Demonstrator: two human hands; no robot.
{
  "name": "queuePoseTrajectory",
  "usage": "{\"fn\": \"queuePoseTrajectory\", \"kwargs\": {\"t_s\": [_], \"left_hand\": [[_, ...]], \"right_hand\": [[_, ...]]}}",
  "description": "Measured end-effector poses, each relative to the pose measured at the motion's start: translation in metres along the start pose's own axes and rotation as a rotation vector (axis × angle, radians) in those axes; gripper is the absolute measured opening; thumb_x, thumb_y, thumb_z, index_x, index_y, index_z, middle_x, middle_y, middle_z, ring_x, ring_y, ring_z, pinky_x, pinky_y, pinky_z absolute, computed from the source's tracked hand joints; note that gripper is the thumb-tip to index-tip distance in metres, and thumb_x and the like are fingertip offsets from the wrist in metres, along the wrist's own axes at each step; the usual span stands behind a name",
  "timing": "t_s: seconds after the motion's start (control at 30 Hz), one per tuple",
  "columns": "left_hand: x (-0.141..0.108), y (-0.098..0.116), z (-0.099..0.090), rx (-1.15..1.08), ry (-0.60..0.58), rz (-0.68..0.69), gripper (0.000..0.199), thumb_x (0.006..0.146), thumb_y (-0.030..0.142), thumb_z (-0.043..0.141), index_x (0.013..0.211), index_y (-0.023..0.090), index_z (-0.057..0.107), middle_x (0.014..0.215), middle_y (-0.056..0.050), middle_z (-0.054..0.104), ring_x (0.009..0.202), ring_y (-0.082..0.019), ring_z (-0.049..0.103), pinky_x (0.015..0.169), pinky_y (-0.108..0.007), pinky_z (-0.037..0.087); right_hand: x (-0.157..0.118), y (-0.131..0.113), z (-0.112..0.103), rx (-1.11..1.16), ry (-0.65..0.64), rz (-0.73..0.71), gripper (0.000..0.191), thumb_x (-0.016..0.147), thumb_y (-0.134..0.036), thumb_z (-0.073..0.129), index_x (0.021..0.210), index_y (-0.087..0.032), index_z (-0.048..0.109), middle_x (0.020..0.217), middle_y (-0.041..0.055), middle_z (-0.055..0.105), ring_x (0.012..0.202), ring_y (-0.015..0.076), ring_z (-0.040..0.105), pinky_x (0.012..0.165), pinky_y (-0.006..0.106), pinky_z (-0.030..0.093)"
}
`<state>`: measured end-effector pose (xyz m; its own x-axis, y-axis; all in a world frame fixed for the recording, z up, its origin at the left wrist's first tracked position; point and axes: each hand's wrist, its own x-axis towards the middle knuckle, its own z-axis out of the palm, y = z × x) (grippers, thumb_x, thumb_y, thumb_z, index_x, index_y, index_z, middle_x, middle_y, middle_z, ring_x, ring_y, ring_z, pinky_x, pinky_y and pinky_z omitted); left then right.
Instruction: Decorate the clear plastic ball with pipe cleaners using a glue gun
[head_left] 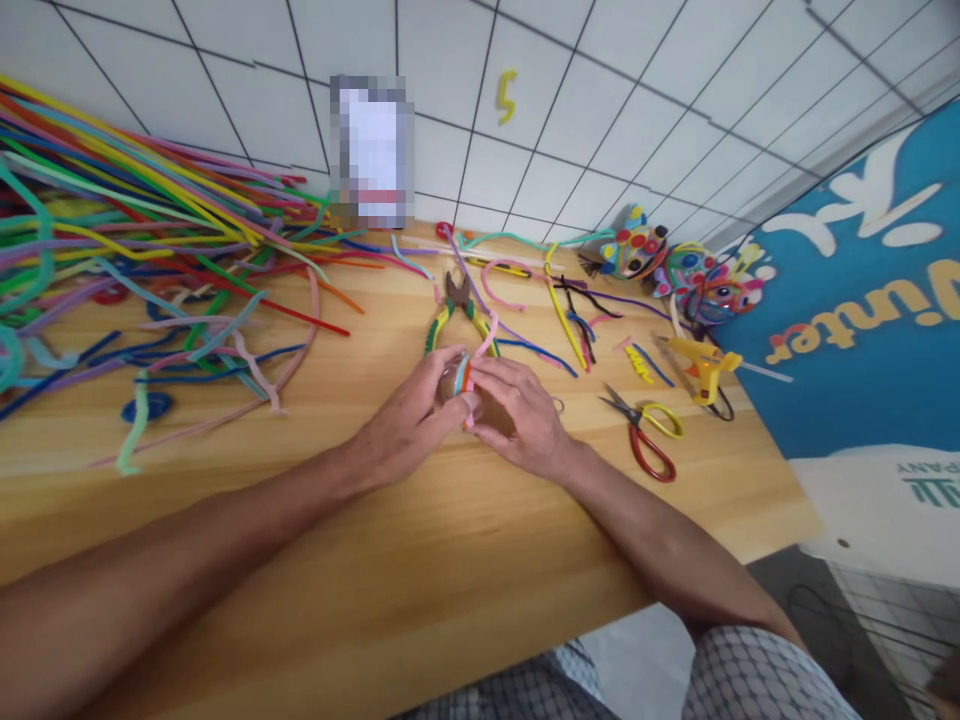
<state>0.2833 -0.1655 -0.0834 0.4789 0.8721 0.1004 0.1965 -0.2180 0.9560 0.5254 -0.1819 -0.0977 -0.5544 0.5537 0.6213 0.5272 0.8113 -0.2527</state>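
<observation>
Between my two hands is a small clear round piece (451, 382), wrapped with light blue, orange and pink pipe cleaners. My left hand (409, 415) grips its clear side with the thumb across the front. On the other side my right hand (521, 408) has its fingers bent against the wrapped band, the fingertips pressing on it. A loose pink pipe cleaner end (489, 338) sticks up from the band. Just behind the hands lie pliers (457, 292) with green and yellow handles, jaws pointing to the wall. My fingers hide part of the round piece.
A large heap of coloured pipe cleaners (187, 225) covers the left. Scissors (643, 428) and a yellow glue gun (701, 365) lie at right, near decorated figures (634, 245). A yellow utility knife (499, 266) lies behind. A blurred upright screen (373, 150) stands at the tiled wall.
</observation>
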Motion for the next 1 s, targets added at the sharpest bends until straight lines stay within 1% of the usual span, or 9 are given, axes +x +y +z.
{"fn": "queuePoseTrajectory", "kwargs": {"t_s": [0.1, 0.2, 0.27, 0.37, 0.43, 0.53, 0.7, 0.87, 1.0], "left_hand": [[-0.0009, -0.0043, 0.0018, -0.021, 0.021, 0.030, 0.064, 0.109, 0.047, 0.066, 0.166, 0.022, 0.048, 0.172, -0.019, 0.061, 0.161, -0.037, 0.061, 0.139, -0.062, 0.047], [-0.0025, -0.0057, 0.0023, 0.010, 0.032, 0.080, 0.063, 0.109, 0.044, 0.067, 0.166, 0.023, 0.047, 0.173, -0.018, 0.059, 0.163, -0.036, 0.059, 0.139, -0.059, 0.048], [-0.0035, -0.0049, 0.0024, 0.040, 0.036, 0.105, 0.061, 0.110, 0.042, 0.066, 0.165, 0.023, 0.047, 0.171, -0.018, 0.060, 0.161, -0.035, 0.060, 0.136, -0.057, 0.051], [-0.0044, -0.0036, 0.0026, 0.069, 0.036, 0.130, 0.057, 0.111, 0.041, 0.064, 0.162, 0.020, 0.049, 0.167, -0.019, 0.063, 0.155, -0.035, 0.064, 0.132, -0.057, 0.054], [-0.0044, -0.0035, 0.0027, 0.071, 0.039, 0.148, 0.054, 0.111, 0.038, 0.064, 0.161, 0.020, 0.050, 0.165, -0.019, 0.064, 0.153, -0.035, 0.064, 0.132, -0.057, 0.054], [-0.0041, -0.0037, 0.0027, 0.056, 0.037, 0.165, 0.052, 0.111, 0.036, 0.064, 0.159, 0.021, 0.051, 0.163, -0.018, 0.064, 0.152, -0.034, 0.064, 0.133, -0.056, 0.053], [-0.0040, -0.0020, 0.0034, -0.041, 0.040, 0.091, 0.047, 0.111, 0.039, 0.063, 0.154, 0.022, 0.054, 0.158, -0.016, 0.066, 0.148, -0.033, 0.065, 0.133, -0.057, 0.051], [-0.0041, -0.0012, 0.0068, -0.130, 0.047, 0.040, 0.046, 0.109, 0.038, 0.064, 0.150, 0.022, 0.055, 0.156, -0.015, 0.068, 0.146, -0.033, 0.066, 0.132, -0.059, 0.050], [-0.0028, -0.0036, 0.0098, -0.181, 0.065, -0.008, 0.048, 0.107, 0.041, 0.065, 0.151, 0.022, 0.055, 0.155, -0.016, 0.069, 0.143, -0.034, 0.067, 0.126, -0.059, 0.054]], "right_hand": [[-0.0006, 0.0009, -0.0006, 0.021, -0.001, 0.023, 0.083, 0.112, -0.036, 0.078, 0.183, -0.031, 0.035, 0.165, 0.0174, 0.073, 0.157, 0.0343, 0.070, 0.129, 0.063, 0.062], [-0.0004, 0.0011, -0.0014, 0.024, 0.002, 0.036, 0.084, 0.111, -0.038, 0.080, 0.183, -0.032, 0.036, 0.166, 0.0167, 0.072, 0.156, 0.0350, 0.070, 0.129, 0.063, 0.061], [0.0004, 0.0006, -0.0014, 0.011, 0.014, 0.028, 0.082, 0.112, -0.037, 0.079, 0.183, -0.032, 0.038, 0.165, 0.0167, 0.073, 0.155, 0.0347, 0.071, 0.128, 0.063, 0.063], [0.0020, -0.0003, -0.0011, -0.005, 0.044, -0.011, 0.079, 0.113, -0.034, 0.077, 0.182, -0.028, 0.040, 0.161, 0.0184, 0.075, 0.154, 0.0332, 0.072, 0.125, 0.059, 0.065], [0.0029, -0.0007, -0.0010, -0.013, 0.052, -0.028, 0.079, 0.113, -0.033, 0.077, 0.183, -0.027, 0.040, 0.160, 0.0187, 0.075, 0.153, 0.0327, 0.072, 0.125, 0.058, 0.065], [0.0032, -0.0011, -0.0008, -0.024, 0.049, -0.033, 0.080, 0.114, -0.034, 0.076, 0.184, -0.030, 0.038, 0.160, 0.0175, 0.075, 0.153, 0.0326, 0.073, 0.124, 0.058, 0.066], [0.0018, -0.0023, 0.0017, -0.035, 0.043, -0.032, 0.080, 0.113, -0.036, 0.078, 0.183, -0.031, 0.038, 0.161, 0.0170, 0.075, 0.152, 0.0338, 0.073, 0.122, 0.059, 0.066], [0.0010, -0.0040, 0.0038, -0.040, 0.057, -0.012, 0.078, 0.113, -0.037, 0.078, 0.181, -0.033, 0.039, 0.160, 0.0161, 0.075, 0.153, 0.0341, 0.073, 0.121, 0.061, 0.067], [0.0025, -0.0052, 0.0010, -0.018, 0.042, 0.020, 0.083, 0.112, -0.037, 0.078, 0.183, -0.030, 0.035, 0.163, 0.0179, 0.073, 0.154, 0.0347, 0.071, 0.123, 0.061, 0.066]]}}
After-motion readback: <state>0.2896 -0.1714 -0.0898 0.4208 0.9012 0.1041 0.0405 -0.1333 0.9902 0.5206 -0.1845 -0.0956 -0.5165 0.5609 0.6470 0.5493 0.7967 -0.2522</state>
